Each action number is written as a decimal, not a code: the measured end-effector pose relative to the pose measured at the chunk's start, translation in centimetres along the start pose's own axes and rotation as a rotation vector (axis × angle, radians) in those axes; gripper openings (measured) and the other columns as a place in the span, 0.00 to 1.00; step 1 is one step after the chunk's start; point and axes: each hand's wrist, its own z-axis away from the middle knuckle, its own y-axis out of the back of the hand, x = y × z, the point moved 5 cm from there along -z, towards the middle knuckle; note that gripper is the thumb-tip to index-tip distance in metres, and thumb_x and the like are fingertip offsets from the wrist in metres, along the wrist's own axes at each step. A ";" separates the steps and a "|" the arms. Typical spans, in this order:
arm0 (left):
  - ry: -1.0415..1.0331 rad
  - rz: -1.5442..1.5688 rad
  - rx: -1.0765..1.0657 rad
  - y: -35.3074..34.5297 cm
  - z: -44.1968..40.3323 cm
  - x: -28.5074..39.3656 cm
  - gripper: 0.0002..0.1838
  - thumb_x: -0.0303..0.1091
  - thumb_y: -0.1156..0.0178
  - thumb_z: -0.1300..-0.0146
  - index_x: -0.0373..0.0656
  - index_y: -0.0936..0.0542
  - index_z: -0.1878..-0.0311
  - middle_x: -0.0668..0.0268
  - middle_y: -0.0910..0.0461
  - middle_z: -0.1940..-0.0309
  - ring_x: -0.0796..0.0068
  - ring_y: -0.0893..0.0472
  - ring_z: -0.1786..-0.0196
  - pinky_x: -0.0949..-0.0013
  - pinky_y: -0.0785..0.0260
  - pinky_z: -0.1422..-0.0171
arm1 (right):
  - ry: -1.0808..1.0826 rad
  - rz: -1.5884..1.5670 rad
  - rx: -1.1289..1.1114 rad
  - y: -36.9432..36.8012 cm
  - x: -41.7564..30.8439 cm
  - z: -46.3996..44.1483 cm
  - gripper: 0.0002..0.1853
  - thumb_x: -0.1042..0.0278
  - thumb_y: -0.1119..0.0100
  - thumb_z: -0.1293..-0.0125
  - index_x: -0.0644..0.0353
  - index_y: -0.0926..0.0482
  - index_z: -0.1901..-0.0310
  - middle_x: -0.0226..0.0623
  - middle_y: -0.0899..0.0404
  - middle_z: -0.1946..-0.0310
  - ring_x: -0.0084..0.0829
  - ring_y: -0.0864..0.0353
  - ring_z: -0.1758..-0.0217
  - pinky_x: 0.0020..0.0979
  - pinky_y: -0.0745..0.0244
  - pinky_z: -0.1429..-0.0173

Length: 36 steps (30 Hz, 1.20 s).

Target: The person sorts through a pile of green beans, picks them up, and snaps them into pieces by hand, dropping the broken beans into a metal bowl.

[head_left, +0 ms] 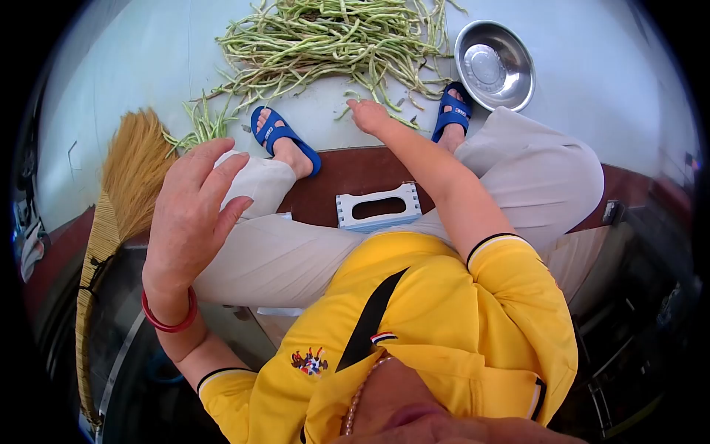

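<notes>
My left hand, a red bangle on its wrist, is raised over my left knee. Its fingers are apart and nothing shows in them. Down by the floor between my feet, my right hand has its fingers closed at a long bean, whose ends show beside the fingertips. A large heap of green long beans spreads on the floor just beyond that hand. Past my left fingertips lies a smaller bunch of long beans, beside my left foot.
A shiny metal basin stands right of the heap, near my right blue slipper. A straw broom leans at the left. A white plastic step stool is between my legs. My left blue slipper borders the heap.
</notes>
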 end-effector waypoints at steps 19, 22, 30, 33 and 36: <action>-0.036 -0.048 -0.421 -6.6 -6.6 2.2 0.27 0.32 0.33 0.57 0.41 0.29 0.50 0.57 0.27 0.55 0.60 0.28 0.50 0.62 0.38 0.46 | -0.452 -0.226 0.696 16.9 17.7 -2.2 0.13 0.66 0.51 0.43 0.56 0.23 0.57 0.45 0.26 0.54 0.44 0.29 0.47 0.39 0.33 0.43; -0.079 -0.071 -0.418 -6.0 -7.5 2.3 0.28 0.34 0.32 0.57 0.41 0.30 0.50 0.55 0.27 0.53 0.59 0.28 0.49 0.61 0.38 0.46 | -0.488 -0.224 0.492 17.1 18.6 -4.4 0.19 0.59 0.50 0.42 0.58 0.27 0.50 0.46 0.30 0.48 0.44 0.31 0.44 0.41 0.35 0.41; -0.134 -0.053 -0.430 -5.8 -9.9 2.7 0.31 0.33 0.32 0.57 0.42 0.32 0.48 0.55 0.29 0.51 0.57 0.30 0.46 0.58 0.40 0.42 | -0.300 -0.276 0.347 10.9 11.1 -6.7 0.24 0.56 0.51 0.40 0.61 0.35 0.46 0.41 0.36 0.43 0.44 0.42 0.36 0.41 0.41 0.35; -0.156 -0.046 -0.441 -5.9 -10.7 3.1 0.31 0.33 0.32 0.57 0.42 0.33 0.48 0.55 0.29 0.50 0.57 0.31 0.46 0.56 0.41 0.41 | -0.230 -0.332 0.395 10.1 10.7 -5.9 0.23 0.55 0.53 0.39 0.61 0.33 0.47 0.43 0.33 0.46 0.45 0.37 0.39 0.42 0.39 0.38; -0.166 -0.045 -0.450 -6.1 -11.1 3.2 0.31 0.34 0.32 0.56 0.42 0.33 0.47 0.55 0.30 0.50 0.57 0.31 0.46 0.56 0.41 0.41 | -0.181 -0.459 0.127 11.9 13.3 -6.5 0.19 0.54 0.56 0.39 0.60 0.26 0.55 0.46 0.23 0.59 0.46 0.25 0.54 0.44 0.32 0.51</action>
